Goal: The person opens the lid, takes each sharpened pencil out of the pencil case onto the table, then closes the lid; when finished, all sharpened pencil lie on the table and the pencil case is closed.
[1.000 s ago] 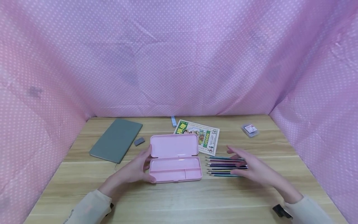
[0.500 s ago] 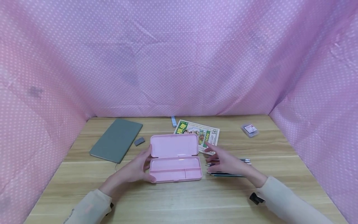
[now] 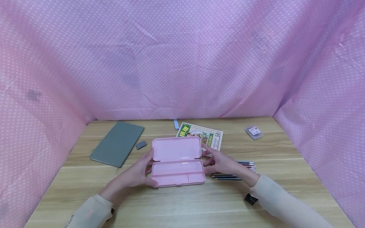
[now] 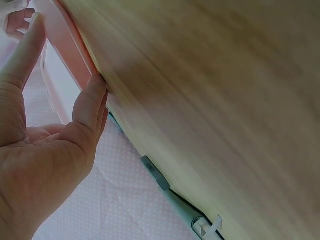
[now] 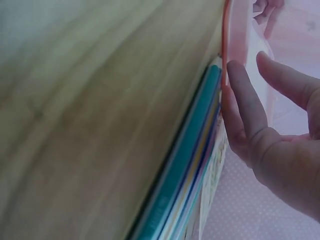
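Observation:
A pink pencil case [image 3: 178, 180] lies with its lid raised, showing an interior split into compartments with nothing in them. My left hand [image 3: 139, 172] holds the case's left end, thumb at the front corner and fingers farther back along the side. In the left wrist view, the left hand [image 4: 55, 150] has its fingertips against the pink wall. At the case's right end is my right hand [image 3: 220, 163], fingers extended and spread. The right wrist view shows the right hand [image 5: 280, 145] with fingertips at the case's edge. Several pencils [image 3: 228, 178] lie partly hidden under that hand.
A green notebook [image 3: 117, 144] and a grey eraser [image 3: 141, 145] lie to the left. Behind the case are a printed booklet [image 3: 218, 136] and a light blue strip [image 3: 176, 124]. A small clear box [image 3: 253, 132] sits at the back right. Pink dotted cloth surrounds the table.
My right hand has moved left from above the pencils to the right end of the pencil case. My left hand has stayed at the left end.

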`<state>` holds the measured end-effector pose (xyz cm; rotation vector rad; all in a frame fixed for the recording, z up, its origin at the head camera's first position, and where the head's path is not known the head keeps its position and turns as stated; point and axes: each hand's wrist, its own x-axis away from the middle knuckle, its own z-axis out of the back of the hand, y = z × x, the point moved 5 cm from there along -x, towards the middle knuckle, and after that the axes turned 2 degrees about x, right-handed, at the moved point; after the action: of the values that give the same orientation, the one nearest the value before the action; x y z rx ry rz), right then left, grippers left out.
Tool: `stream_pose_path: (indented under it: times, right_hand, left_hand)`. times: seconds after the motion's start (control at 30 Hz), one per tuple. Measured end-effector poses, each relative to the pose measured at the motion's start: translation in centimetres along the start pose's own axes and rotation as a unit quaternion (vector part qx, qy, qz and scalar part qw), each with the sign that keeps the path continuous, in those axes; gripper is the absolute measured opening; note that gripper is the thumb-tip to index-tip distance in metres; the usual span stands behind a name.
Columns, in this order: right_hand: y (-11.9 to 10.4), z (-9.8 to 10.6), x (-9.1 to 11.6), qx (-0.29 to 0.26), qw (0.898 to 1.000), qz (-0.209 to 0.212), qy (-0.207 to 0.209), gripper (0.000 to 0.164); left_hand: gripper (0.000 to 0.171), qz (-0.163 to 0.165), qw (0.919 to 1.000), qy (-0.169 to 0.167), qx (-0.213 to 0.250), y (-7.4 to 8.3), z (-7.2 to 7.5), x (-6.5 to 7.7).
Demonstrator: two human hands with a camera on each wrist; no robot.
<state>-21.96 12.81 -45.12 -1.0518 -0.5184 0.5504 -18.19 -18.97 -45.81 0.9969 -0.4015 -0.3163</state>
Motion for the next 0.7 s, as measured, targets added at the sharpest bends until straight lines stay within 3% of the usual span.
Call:
stream_pose_path:
  times: [0.17, 0.37, 0.7]
  right_hand:
    - [0.35, -0.29, -0.23, -0.003, 1.000, -0.008, 0.002, 0.098]
    - [0.31, -0.61, -0.18, -0.047, 0.998, -0.029, -0.005, 0.101]
    - [0.30, -0.54, -0.30, -0.039, 0.998, -0.049, -0.006, 0.102]
  left_hand:
    - [0.135, -0.007, 1.0000, -0.003, 0.002, -0.10, 0.03, -0.03]
    - [0.136, -0.022, 0.9997, -0.006, -0.002, -0.21, 0.08, -0.11]
    - [0.136, -0.016, 0.9998, -0.006, -0.001, -0.19, 0.00, -0.20]
